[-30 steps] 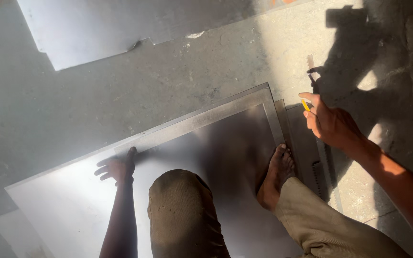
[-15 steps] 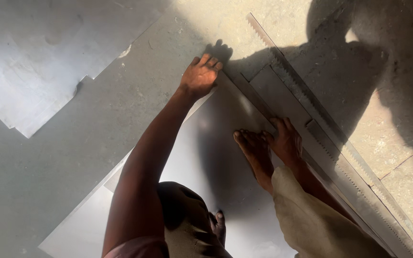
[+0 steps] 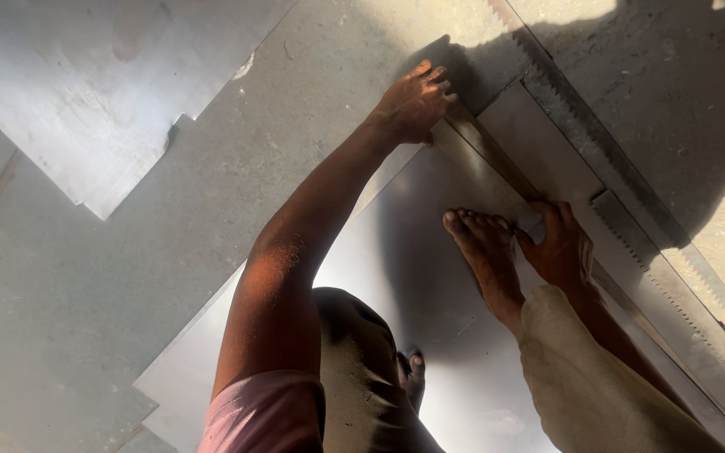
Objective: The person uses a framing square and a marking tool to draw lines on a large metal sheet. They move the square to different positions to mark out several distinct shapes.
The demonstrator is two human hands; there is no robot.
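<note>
Head view, looking down at a concrete floor [image 3: 127,277]. At upper left, a pale metal sheet with a stepped, notched edge [image 3: 86,92] lies flat on the floor, well apart from the work. In the middle, the person's left arm stretches forward; the left hand [image 3: 414,102] lies palm down with its fingers close together, pressed onto the far corner of a large grey metal sheet [image 3: 396,252], where the sheet meets the end of a flat metal straightedge [image 3: 484,172]. The large sheet lies on the floor and runs from that corner down towards the lower left, under the person's bent knee in dark trousers [image 3: 362,377]. A bare foot [image 3: 484,252] stands on the sheet, its toes touching the straightedge. Just right of the foot, the right hand [image 3: 562,247] rests on the straightedge with its fingers curled down over the bar, pressing on it; whether it pinches anything small cannot be told. Right of the straightedge lie further narrow metal strips, and beyond them a long strip with a saw-toothed edge [image 3: 597,155] runs diagonally from the top middle to the lower right. The person's shadow falls over the upper right of the floor
</note>
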